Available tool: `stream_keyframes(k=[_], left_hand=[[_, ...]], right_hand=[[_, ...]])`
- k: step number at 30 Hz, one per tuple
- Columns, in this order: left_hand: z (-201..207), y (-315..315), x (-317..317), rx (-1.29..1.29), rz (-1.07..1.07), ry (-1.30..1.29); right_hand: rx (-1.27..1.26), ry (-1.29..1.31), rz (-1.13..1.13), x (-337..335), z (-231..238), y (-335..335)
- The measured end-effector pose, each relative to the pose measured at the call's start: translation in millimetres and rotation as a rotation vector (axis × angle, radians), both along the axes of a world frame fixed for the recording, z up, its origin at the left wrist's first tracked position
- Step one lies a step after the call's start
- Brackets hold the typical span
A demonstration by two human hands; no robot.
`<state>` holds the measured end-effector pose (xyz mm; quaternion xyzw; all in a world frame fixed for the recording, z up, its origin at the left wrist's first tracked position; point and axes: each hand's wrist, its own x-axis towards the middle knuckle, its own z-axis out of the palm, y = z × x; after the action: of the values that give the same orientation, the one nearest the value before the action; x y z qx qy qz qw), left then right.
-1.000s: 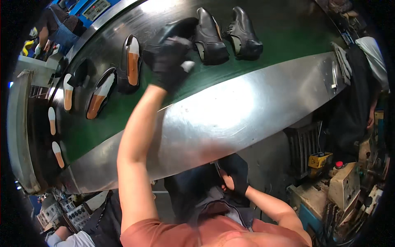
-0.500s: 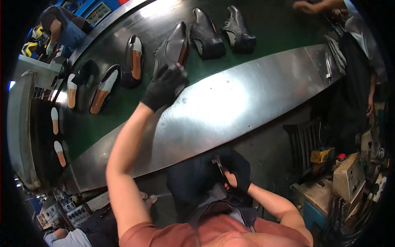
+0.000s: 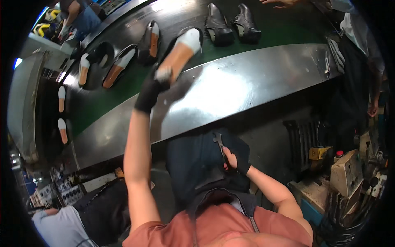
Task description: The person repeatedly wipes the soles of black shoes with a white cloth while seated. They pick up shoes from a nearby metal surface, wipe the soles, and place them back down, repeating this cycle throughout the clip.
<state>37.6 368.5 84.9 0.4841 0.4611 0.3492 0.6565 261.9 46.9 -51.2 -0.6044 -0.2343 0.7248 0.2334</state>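
Observation:
My left hand (image 3: 152, 90), in a black fingerless glove, is closed on the near end of a dark shoe (image 3: 181, 53). The shoe's underside faces up, showing a brown and white insole board. It is tilted over the green belt, near the metal ledge (image 3: 214, 90). Low in front of my lap, my gloved right hand (image 3: 236, 159) grips metal pincers (image 3: 218, 142), jaws pointing up and away. Right of the held shoe stand two black shoes (image 3: 218, 24) (image 3: 247, 24). To its left lie more dark shoes (image 3: 149, 41) (image 3: 119, 66), soles up.
Loose brown-and-white insoles (image 3: 61, 99) lie at the belt's left end. Folded gloves or cloth (image 3: 336, 55) rest on the ledge's right end. A machine with a red button (image 3: 339, 154) stands at the right. Other people are at far left, lower left and upper right.
My left hand has taken hold of the dark shoe and turned it sole up. My right hand still holds the pincers. The other person's hand at upper right has shifted left.

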Motion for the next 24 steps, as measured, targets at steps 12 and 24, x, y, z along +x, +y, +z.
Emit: stream_keyframes(k=[12, 24], left_hand=[[13, -301, -68, 0.506, -0.039, 0.204], [-54, -246, 1, 0.383, -0.133, -0.113]], right_hand=[[0.163, -0.048, -0.070, 16, 70, -62], [0.479, 0.194, 0.121, -40, 107, -81]])
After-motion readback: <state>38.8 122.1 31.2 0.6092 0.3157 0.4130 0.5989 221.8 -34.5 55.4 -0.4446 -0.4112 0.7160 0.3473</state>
